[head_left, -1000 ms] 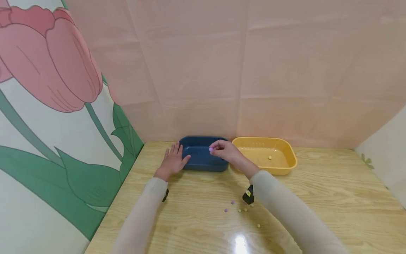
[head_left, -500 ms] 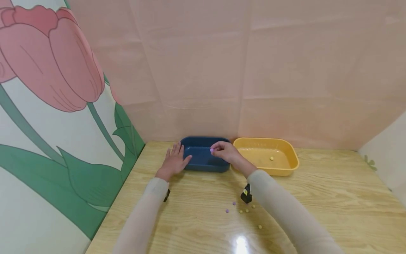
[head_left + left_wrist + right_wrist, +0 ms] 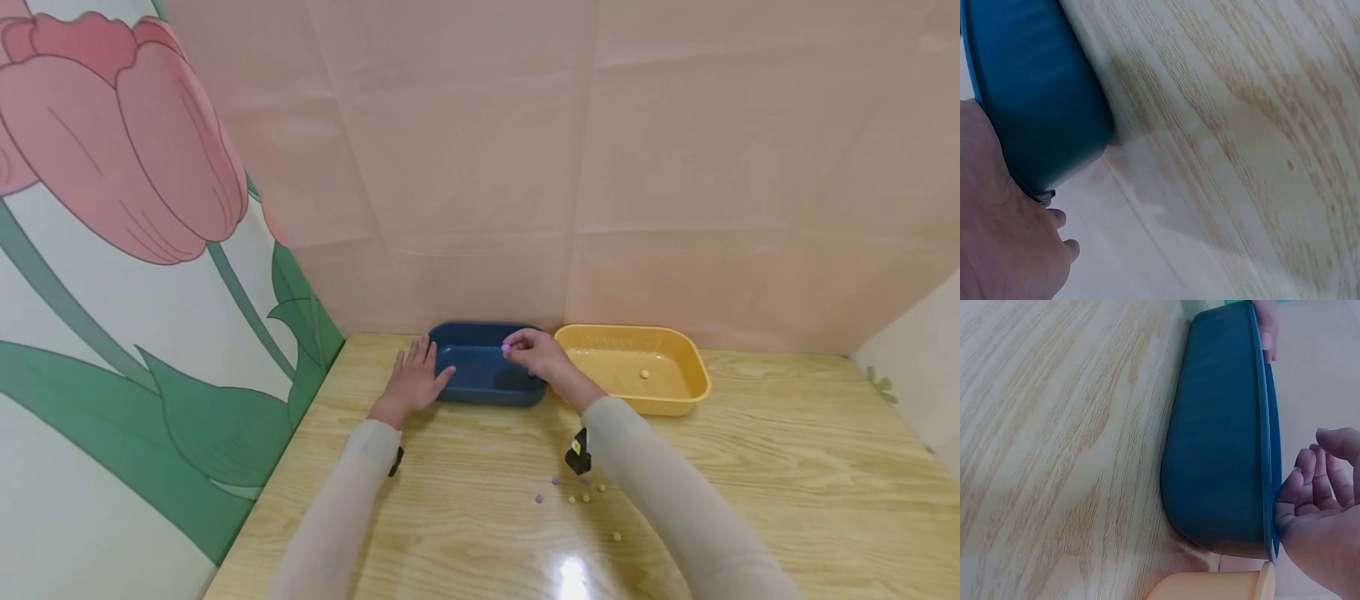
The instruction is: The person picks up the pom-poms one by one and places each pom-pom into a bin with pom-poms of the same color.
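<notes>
My right hand [image 3: 542, 358] is above the right part of a dark blue tray [image 3: 487, 397], pinching a small purple ball [image 3: 506, 347] between thumb and fingertips. In the right wrist view the fingers [image 3: 1322, 487] of that hand curl beside the tray's rim, and the ball cannot be made out. My left hand [image 3: 411, 385] lies on the left end of the blue tray, fingers spread. The left wrist view has this hand [image 3: 1010, 231] against the tray's rim. To the right stands a yellow tray [image 3: 652, 406] with a small yellow ball [image 3: 644, 374] inside.
On the wooden table [image 3: 465, 508], several small balls lie loose in front of the trays, such as a purple ball [image 3: 538, 499] and a yellow ball [image 3: 617, 537]. A pink cloth [image 3: 450, 183] hangs behind the trays. A flower-painted wall [image 3: 135, 150] borders the left side.
My right hand has shifted slightly up and to the right in the head view, still pinching the purple ball. The left hand stays on the blue tray.
</notes>
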